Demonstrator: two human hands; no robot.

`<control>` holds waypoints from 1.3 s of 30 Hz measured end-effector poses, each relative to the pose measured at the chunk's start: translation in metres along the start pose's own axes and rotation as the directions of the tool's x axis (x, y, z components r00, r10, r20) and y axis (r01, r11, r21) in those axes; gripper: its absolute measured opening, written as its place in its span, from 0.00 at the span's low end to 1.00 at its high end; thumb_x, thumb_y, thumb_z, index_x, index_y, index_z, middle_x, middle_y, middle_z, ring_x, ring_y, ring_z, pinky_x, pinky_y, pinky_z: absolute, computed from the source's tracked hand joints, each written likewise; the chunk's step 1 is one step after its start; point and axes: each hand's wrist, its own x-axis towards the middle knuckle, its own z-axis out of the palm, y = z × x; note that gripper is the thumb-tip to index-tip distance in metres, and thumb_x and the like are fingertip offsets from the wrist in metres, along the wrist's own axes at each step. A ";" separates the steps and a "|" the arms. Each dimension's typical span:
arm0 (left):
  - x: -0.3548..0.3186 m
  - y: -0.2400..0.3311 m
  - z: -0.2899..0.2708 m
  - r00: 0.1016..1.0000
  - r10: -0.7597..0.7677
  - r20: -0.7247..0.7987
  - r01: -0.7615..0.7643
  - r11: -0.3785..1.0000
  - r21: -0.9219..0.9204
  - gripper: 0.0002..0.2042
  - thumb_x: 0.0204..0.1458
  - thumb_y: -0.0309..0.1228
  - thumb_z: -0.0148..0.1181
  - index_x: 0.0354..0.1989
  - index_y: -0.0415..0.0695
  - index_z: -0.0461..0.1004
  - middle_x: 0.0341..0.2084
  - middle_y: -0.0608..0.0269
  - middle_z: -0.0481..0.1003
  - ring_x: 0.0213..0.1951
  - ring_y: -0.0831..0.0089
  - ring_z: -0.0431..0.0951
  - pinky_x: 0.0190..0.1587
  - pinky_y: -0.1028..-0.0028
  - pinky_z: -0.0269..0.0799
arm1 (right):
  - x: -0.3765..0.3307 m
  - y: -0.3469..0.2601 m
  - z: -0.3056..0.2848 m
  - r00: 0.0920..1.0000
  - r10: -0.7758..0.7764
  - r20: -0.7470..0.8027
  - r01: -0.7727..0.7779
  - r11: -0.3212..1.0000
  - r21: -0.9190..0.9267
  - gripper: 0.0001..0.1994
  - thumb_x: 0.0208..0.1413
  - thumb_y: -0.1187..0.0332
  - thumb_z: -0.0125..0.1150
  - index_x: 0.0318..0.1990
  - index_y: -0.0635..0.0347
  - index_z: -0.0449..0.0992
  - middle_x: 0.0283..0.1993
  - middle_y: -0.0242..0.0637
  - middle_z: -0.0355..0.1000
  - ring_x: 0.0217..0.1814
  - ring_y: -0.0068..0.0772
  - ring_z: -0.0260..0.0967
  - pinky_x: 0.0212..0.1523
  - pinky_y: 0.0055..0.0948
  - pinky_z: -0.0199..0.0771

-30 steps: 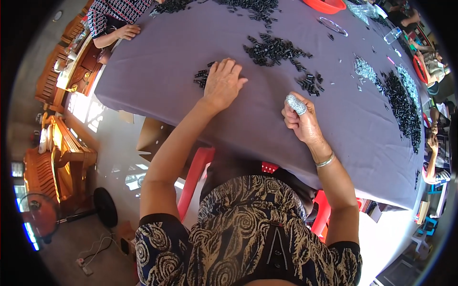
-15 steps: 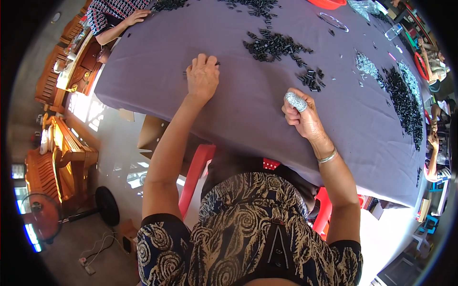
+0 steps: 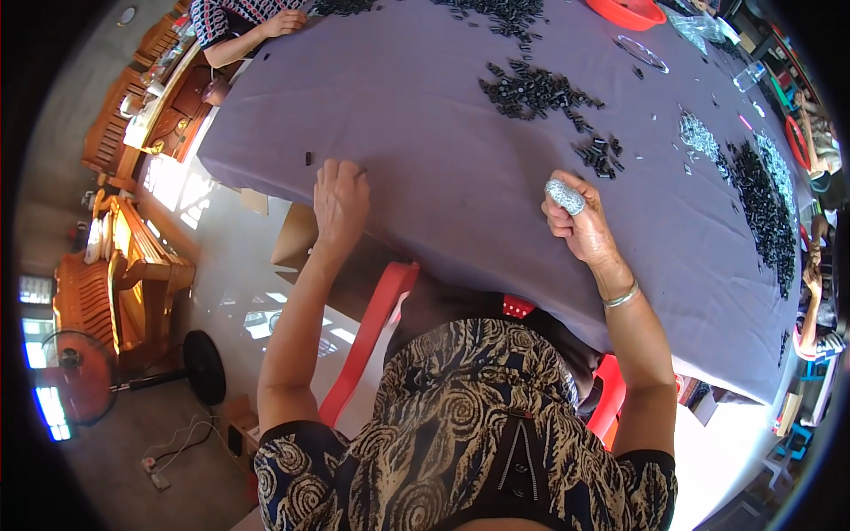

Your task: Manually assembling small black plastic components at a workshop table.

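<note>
An informal home workshop: a large cloth-covered bench (image 3: 443,186) strewn with small black parts (image 3: 531,88), carved wooden furniture (image 3: 115,257) at 9 o'clock, co-workers seated around.

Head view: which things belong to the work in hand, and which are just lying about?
In use:
- left hand flat on purple tablecloth
- right hand holding silvery bundle
- black small parts

Lying about:
- red bowl
- standing fan
- wooden bench
</note>
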 end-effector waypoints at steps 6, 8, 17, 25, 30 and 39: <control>-0.038 -0.024 -0.032 0.998 -0.060 0.006 0.060 0.998 -0.029 0.06 0.43 0.24 0.55 0.31 0.40 0.67 0.30 0.54 0.66 0.36 0.55 0.68 0.37 0.61 0.64 | 0.000 0.006 -0.001 1.000 -0.020 -0.012 0.020 1.000 -0.002 0.04 0.56 0.68 0.52 0.37 0.54 0.68 0.20 0.19 0.54 0.18 0.08 0.41 0.16 0.11 0.36; -0.044 -0.026 -0.045 0.986 -0.166 0.010 0.166 0.974 -0.156 0.09 0.40 0.24 0.55 0.31 0.39 0.66 0.31 0.51 0.65 0.37 0.52 0.68 0.38 0.60 0.64 | 0.000 0.008 -0.007 1.000 -0.029 -0.001 0.029 0.999 0.021 0.05 0.56 0.69 0.51 0.39 0.54 0.69 0.20 0.20 0.54 0.18 0.08 0.42 0.15 0.11 0.37; 0.002 -0.132 -0.017 0.968 -0.221 -0.116 0.197 0.962 -0.189 0.18 0.49 0.25 0.53 0.50 0.39 0.65 0.43 0.49 0.67 0.47 0.54 0.68 0.48 0.65 0.64 | 0.000 0.002 -0.003 0.998 -0.061 0.022 0.062 0.998 -0.003 0.03 0.57 0.67 0.51 0.33 0.52 0.67 0.19 0.20 0.53 0.17 0.09 0.42 0.14 0.12 0.37; -0.014 -0.116 -0.005 0.952 -0.216 -0.216 0.200 0.976 -0.091 0.07 0.50 0.22 0.51 0.36 0.40 0.74 0.31 0.56 0.71 0.36 0.60 0.72 0.39 0.68 0.68 | 0.002 0.003 0.002 1.000 0.018 0.003 -0.018 0.999 -0.041 0.03 0.57 0.68 0.51 0.33 0.55 0.66 0.20 0.21 0.53 0.18 0.10 0.43 0.15 0.13 0.37; -0.051 -0.104 -0.005 0.936 -0.275 -0.220 0.240 0.956 -0.170 0.07 0.52 0.23 0.51 0.39 0.38 0.73 0.32 0.56 0.72 0.35 0.62 0.73 0.40 0.69 0.68 | -0.001 -0.003 0.007 1.000 0.002 -0.020 -0.007 0.968 -0.250 0.09 0.55 0.71 0.53 0.22 0.53 0.65 0.17 0.17 0.52 0.17 0.07 0.43 0.15 0.14 0.37; -0.039 -0.067 -0.007 0.934 -0.178 -0.310 0.085 0.953 -0.291 0.07 0.51 0.20 0.53 0.39 0.37 0.73 0.29 0.57 0.71 0.32 0.65 0.72 0.35 0.71 0.68 | 0.001 0.007 0.011 0.972 -0.197 0.127 0.235 0.792 -0.564 0.17 0.51 0.69 0.61 0.20 0.61 0.58 0.20 0.21 0.51 0.24 0.12 0.46 0.22 0.19 0.50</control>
